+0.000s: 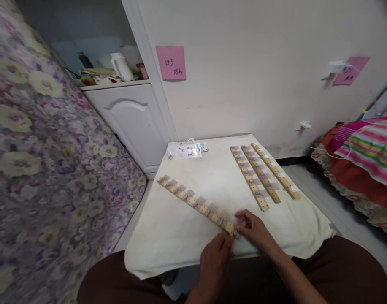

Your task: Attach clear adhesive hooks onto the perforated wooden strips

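Observation:
A long wooden strip with drilled holes [193,202] lies slantwise across the cloth-covered table. Small shiny pieces, too small to name, sit along it in a row, each with a greyish, see-through part beside it. My left hand [214,259] is closed on the strip's near end, thumb and fingers pressed together there. Right beside it, my right hand [255,231] pinches a small shiny piece [236,232] at the same end, its other fingers curled. Three similar strips lie to the right: the left one [248,179], the middle one [260,174] and the right one [275,171], which carries whiter pieces.
Clear packets with printed cards [185,150] lie at the table's back left. The pale tablecloth [161,236] hangs over the near edge. A flowered curtain [54,169] is on the left, a white cabinet [130,122] behind, and a bed with striped bedding [370,147] on the right.

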`<control>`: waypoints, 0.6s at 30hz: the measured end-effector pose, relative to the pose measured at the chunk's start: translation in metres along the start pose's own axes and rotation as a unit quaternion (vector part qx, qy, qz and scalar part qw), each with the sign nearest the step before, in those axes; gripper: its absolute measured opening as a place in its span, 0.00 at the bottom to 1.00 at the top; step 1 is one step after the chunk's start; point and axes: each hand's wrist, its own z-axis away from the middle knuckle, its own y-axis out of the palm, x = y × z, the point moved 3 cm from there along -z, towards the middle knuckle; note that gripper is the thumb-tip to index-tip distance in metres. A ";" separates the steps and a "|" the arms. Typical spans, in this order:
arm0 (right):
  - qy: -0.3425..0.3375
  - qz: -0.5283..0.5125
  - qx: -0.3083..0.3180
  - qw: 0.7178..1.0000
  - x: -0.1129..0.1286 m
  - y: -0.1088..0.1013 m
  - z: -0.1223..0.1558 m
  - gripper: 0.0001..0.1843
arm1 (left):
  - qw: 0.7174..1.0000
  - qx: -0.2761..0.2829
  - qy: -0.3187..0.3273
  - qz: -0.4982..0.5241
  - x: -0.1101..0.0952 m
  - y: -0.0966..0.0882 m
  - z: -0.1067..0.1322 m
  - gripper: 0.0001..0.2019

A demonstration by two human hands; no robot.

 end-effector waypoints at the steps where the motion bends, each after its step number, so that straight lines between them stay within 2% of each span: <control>1: -0.001 -0.003 -0.003 1.000 0.001 0.000 0.001 0.16 | 1.000 0.001 -0.004 0.005 0.000 0.000 0.000 0.24; 8: 0.013 -0.091 0.004 0.996 0.002 -0.002 0.008 0.19 | 0.998 0.016 -0.035 0.040 0.000 -0.001 0.002 0.27; 12: 0.012 -0.148 -0.048 0.988 -0.006 -0.011 0.016 0.20 | 0.990 -0.012 -0.023 0.137 0.005 -0.004 0.007 0.25; 15: -0.006 -0.119 -0.083 0.989 -0.012 -0.018 0.026 0.19 | 0.961 -0.059 -0.022 0.269 0.003 -0.022 0.009 0.16; 17: -0.027 -0.080 -0.080 0.993 -0.012 -0.020 0.031 0.18 | 0.929 -0.073 -0.042 0.359 -0.006 -0.048 0.007 0.10; 18: -0.038 -0.057 -0.074 0.995 -0.011 -0.019 0.034 0.17 | 0.909 -0.061 -0.052 0.409 -0.014 -0.063 0.006 0.09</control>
